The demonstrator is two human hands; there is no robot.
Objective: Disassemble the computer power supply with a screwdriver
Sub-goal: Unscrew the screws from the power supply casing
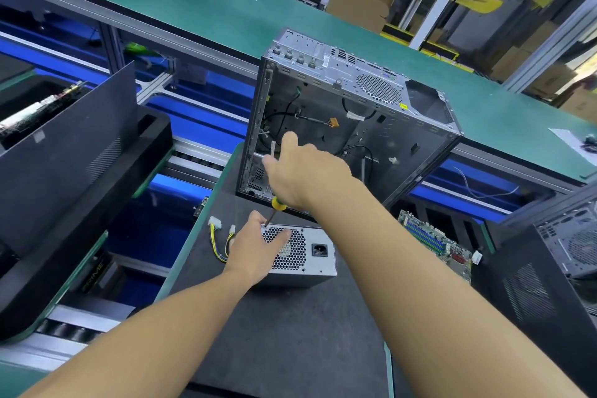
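A grey power supply [311,260] with a honeycomb fan grille and a black socket lies on the dark mat [290,333]. My left hand [255,250] grips its left end, thumb over the grille. My right hand [302,171] grips a screwdriver [275,208] with a yellow and green handle. Its shaft slants down and its tip meets the top left corner of the power supply. Yellow and black cables with white plugs [219,236] trail off the unit's left side.
An emptied open computer case [352,126] stands just behind the power supply. A green circuit board [439,244] lies to the right, beside a black case [549,287]. Black panels and trays [74,171] sit left on a roller conveyor. A green bench [226,0] runs behind.
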